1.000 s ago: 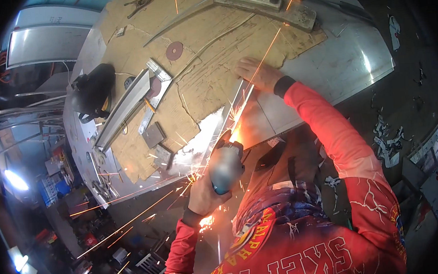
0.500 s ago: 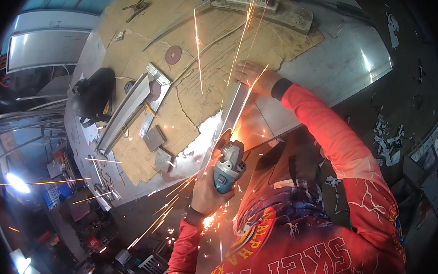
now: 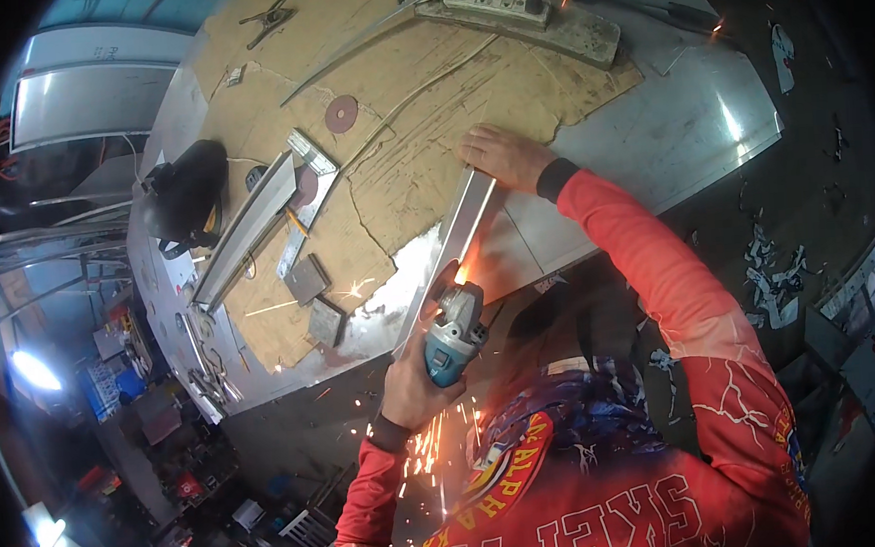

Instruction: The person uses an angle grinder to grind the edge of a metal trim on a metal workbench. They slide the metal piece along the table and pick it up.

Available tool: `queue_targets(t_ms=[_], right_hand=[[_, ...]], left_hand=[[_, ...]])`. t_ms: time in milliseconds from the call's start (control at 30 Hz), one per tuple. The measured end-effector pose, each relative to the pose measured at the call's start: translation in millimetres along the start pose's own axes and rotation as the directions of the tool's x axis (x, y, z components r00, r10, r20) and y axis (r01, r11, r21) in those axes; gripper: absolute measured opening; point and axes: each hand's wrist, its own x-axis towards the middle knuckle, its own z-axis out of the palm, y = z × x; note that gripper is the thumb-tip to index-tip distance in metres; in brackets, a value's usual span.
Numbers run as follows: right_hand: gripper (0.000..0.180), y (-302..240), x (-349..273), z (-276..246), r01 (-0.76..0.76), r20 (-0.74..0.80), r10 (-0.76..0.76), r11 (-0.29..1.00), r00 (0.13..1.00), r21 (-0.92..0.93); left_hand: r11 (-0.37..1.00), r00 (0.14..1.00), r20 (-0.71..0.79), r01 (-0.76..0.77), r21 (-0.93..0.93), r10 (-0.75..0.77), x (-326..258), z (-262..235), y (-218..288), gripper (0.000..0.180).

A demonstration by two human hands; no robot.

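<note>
My left hand (image 3: 411,387) is closed around the body of a teal and grey angle grinder (image 3: 451,338). The grinder's disc meets the near part of a long metal bar (image 3: 462,222), glowing orange where they touch, and sparks drop past my left wrist. My right hand (image 3: 508,158) grips the far end of that bar, its fingers over the top and pressed together. The bar slants across the table's near edge, and its near end is partly hidden behind the grinder and my left hand.
Cardboard (image 3: 403,195) covers much of the metal table (image 3: 709,126). On it are a red-brown disc (image 3: 342,114), a steel square (image 3: 311,153), a metal channel (image 3: 245,230) and dark blocks (image 3: 306,279). A welding mask (image 3: 187,194) lies left; a power strip (image 3: 497,2) sits far off.
The long spark streaks over the table have mostly gone, and sparks now fall more steeply below the grinder. Both hands keep about the same place on the grinder and bar.
</note>
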Motion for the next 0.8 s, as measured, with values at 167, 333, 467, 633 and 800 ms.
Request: queue_targets(t_ms=[167, 333, 467, 633, 800], right_hand=[[0.018, -2, 2, -3, -0.039, 0.056, 0.035, 0.997, 0.998, 0.068], [0.017, -3, 2, -2, -0.012, -0.031, 0.013, 0.999, 0.999, 0.042], [0.016, 13, -13, 14, 0.058, -0.072, -0.072, 0.981, 0.995, -0.187], [0.015, -4, 3, -7, -0.082, 0.099, 0.073, 0.992, 0.992, 0.091], [0.013, 0, 0, -3, -0.026, 0.015, 0.026, 0.999, 1.000, 0.040]], left_hand=[[1.000, 1.000, 0.007, -0.005, 0.013, 0.005, 6, -4, 5, 0.099], [1.000, 1.000, 0.021, 0.020, 0.007, -0.020, 9, -2, 3, 0.096], [1.000, 0.999, 0.050, 0.004, -0.022, -0.003, 15, -1, 6, 0.094], [1.000, 0.999, -0.035, -0.020, 0.020, 0.020, 10, -8, 16, 0.096], [1.000, 1.000, 0.014, -0.010, 0.006, 0.010, 14, -9, 17, 0.075]])
